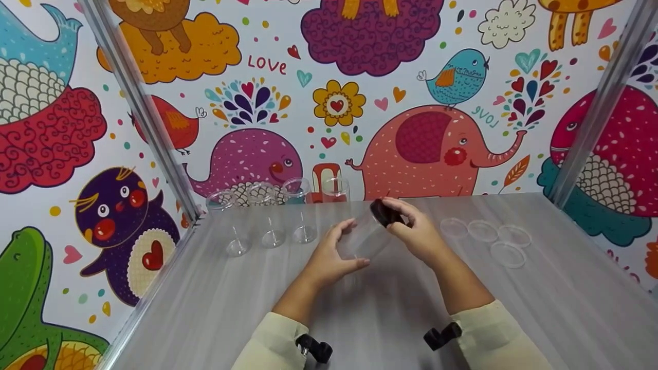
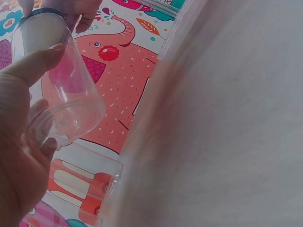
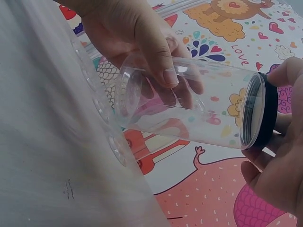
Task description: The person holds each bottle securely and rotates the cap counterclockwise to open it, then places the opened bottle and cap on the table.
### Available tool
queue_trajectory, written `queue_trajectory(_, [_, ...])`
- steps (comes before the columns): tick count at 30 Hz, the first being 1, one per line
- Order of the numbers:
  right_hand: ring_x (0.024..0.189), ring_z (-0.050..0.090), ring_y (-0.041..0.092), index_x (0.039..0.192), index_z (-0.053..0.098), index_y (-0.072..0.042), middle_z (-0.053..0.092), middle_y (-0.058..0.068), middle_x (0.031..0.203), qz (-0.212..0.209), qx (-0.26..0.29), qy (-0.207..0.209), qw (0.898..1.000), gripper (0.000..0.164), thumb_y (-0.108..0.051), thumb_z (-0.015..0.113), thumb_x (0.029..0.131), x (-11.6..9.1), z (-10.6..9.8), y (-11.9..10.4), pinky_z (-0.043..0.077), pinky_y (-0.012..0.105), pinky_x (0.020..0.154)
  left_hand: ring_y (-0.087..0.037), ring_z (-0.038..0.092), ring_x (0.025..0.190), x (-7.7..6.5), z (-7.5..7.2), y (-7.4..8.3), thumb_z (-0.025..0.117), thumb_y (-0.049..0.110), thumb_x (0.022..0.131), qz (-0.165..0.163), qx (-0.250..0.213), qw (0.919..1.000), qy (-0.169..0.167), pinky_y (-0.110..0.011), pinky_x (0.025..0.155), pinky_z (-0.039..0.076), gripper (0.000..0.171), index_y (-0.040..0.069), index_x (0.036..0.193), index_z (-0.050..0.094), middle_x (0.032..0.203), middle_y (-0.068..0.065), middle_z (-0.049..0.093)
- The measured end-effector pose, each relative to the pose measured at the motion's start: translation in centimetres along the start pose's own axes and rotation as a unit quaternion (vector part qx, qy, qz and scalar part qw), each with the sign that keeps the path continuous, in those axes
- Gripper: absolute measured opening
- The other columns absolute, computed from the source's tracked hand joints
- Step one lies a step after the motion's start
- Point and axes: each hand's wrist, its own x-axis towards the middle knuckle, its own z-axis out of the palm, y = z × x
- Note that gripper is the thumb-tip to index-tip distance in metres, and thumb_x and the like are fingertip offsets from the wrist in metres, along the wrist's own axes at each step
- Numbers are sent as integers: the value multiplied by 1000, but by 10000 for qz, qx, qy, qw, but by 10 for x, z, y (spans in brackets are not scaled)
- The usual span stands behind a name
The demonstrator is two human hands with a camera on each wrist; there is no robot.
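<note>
A clear plastic jar [image 1: 363, 237] is held tilted above the table, its black lid [image 1: 384, 213] toward the upper right. My left hand [image 1: 329, 255] grips the jar's body near its base, thumb on the near side and fingers behind. On the lid's rim, the fingers and thumb of my right hand [image 1: 417, 231] are curled. The right wrist view shows the black lid [image 3: 266, 112] seated on the mouth of the jar [image 3: 189, 104], whose inside looks empty. In the left wrist view, the left thumb lies along the jar wall [image 2: 83, 78].
Several clear open jars [image 1: 303, 213] stand in a row at the back left of the grey table [image 1: 216, 313]. Several clear round discs [image 1: 508, 255] lie to the right of my right hand. A cartoon-printed wall [image 1: 329, 51] rises behind the table, with metal posts [image 1: 149, 113] at its sides.
</note>
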Motion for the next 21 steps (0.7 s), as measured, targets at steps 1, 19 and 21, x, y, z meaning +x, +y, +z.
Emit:
queue_trajectory(1, [149,47,38,152,60,-21,46,8,169,12,20,-16,10000,54,-11,61,100,0,0,1,48,59,120,-22,47,154,0,0,0,96,43,78,22,11,10000,-4,-58,129,37,100,24,161,44,162,3,52])
queue_trajectory(19, [119,57,31,154,57,-13,54,18,150,-29,-451,330,9984,58,-41,66,104,3,1,2,57,27,87,-21,47,153,-1,0,0,95,45,78,53,26,10000,44,-57,129,38,97,30,160,44,162,6,52])
queue_trajectory(21, [116,58,30,152,58,-13,55,18,147,52,-554,400,9976,59,-43,68,103,4,1,3,57,26,86,-20,47,153,-1,0,0,95,45,78,42,38,10000,50,-56,129,39,98,29,160,44,162,6,52])
